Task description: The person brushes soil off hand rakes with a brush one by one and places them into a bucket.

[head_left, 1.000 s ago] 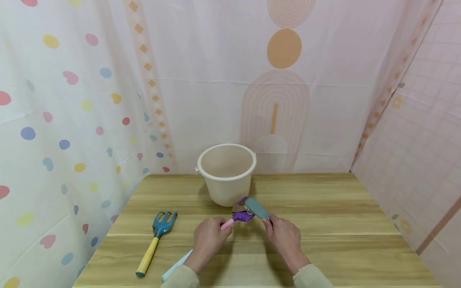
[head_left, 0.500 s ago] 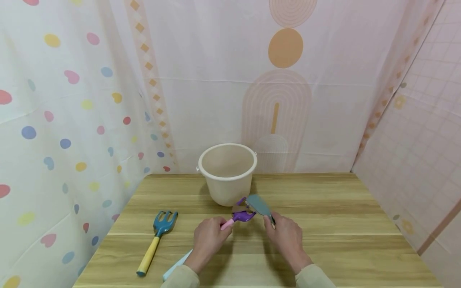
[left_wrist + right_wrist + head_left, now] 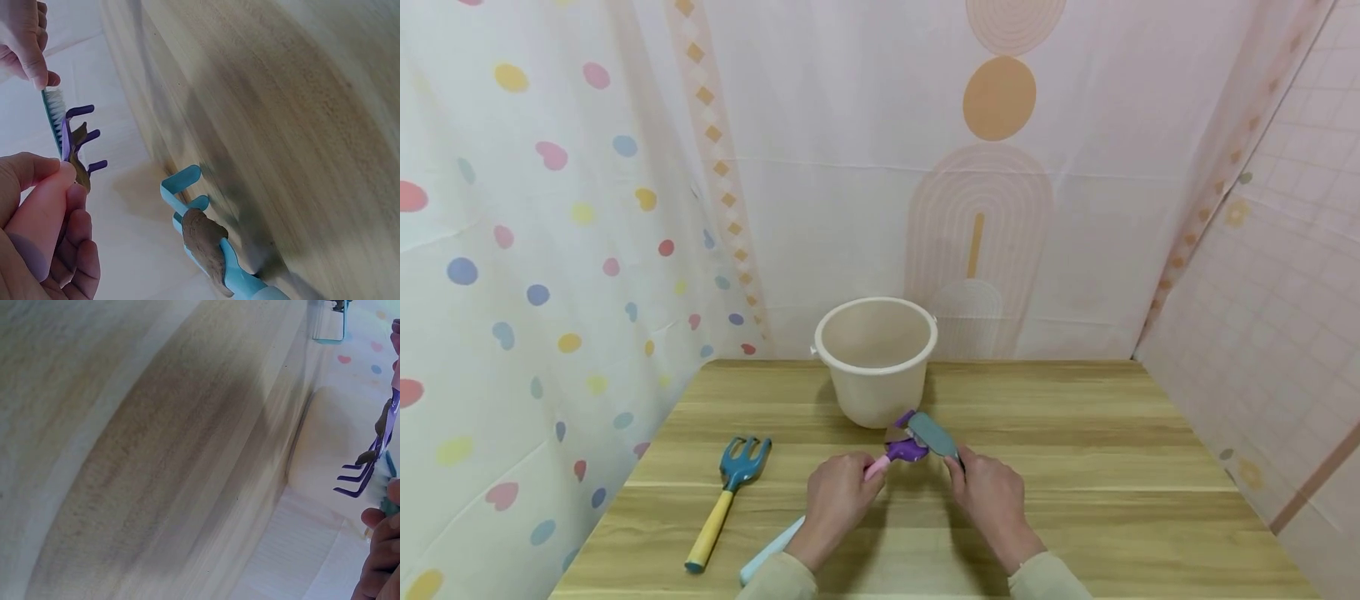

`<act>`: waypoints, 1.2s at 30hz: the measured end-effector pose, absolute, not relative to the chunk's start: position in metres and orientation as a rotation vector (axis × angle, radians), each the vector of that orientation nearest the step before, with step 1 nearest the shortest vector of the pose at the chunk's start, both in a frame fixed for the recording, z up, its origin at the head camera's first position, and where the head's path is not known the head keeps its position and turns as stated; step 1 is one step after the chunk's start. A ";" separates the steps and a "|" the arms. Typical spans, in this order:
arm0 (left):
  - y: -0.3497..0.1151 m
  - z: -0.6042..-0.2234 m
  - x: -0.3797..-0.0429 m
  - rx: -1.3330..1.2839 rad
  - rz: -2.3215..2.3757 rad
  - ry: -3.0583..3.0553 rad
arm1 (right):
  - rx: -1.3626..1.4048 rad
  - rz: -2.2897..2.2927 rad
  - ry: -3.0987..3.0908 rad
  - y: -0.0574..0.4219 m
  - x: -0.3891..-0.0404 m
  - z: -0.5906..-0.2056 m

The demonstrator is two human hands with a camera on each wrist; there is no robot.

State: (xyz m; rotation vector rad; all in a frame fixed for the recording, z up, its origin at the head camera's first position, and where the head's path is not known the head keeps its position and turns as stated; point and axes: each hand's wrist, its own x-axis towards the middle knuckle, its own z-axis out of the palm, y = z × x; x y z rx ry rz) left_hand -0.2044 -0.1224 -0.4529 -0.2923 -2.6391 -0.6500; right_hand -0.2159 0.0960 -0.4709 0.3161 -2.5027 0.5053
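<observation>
In the head view my left hand [image 3: 842, 493] grips the pink handle of a small purple hand rake [image 3: 907, 450], holding it up over the table. Brown clumps cling to the rake's tines, seen in the left wrist view. My right hand [image 3: 992, 493] pinches a brush [image 3: 932, 433] with a grey-teal back. Its white bristles [image 3: 56, 103] meet the back of the rake head. Partly hidden under my left forearm lies a light blue hand rake [image 3: 771, 552]; the left wrist view shows its tines [image 3: 181, 181] and a brown clump on it.
A cream bucket [image 3: 876, 387] stands upright behind the rake and brush. On the left of the wooden table [image 3: 1120, 500] lies a blue hand fork [image 3: 741, 462] with a yellow handle. Patterned curtains [image 3: 820, 167] hang behind the table and at both sides.
My right hand has tilted the brush flatter and slightly away from the purple rake, then brought it back against the rake. My left hand has stayed nearly in place.
</observation>
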 end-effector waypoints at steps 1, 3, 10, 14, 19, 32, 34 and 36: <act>-0.122 -0.453 -0.204 -0.292 -0.647 -2.643 | 0.313 0.500 -2.508 0.096 -0.216 -0.471; -0.122 -0.453 -0.204 -0.292 -0.639 -2.649 | 0.305 0.490 -2.520 0.095 -0.216 -0.470; -0.122 -0.453 -0.204 -0.288 -0.594 -2.645 | 0.303 0.455 -2.537 0.095 -0.217 -0.470; -0.121 -0.454 -0.204 -0.284 -0.581 -2.645 | 0.296 0.430 -2.538 0.095 -0.218 -0.470; -0.121 -0.455 -0.203 -0.281 -0.571 -2.641 | 0.275 0.423 -2.553 0.098 -0.220 -0.470; -0.119 -0.449 -0.206 -0.285 -0.627 -2.646 | 0.310 0.648 -2.492 0.093 -0.217 -0.456; -0.118 -0.448 -0.206 -0.301 -0.626 -2.642 | 0.326 0.605 -2.486 0.090 -0.216 -0.459; -0.118 -0.448 -0.205 -0.309 -0.620 -2.634 | 0.317 0.557 -2.479 0.089 -0.215 -0.462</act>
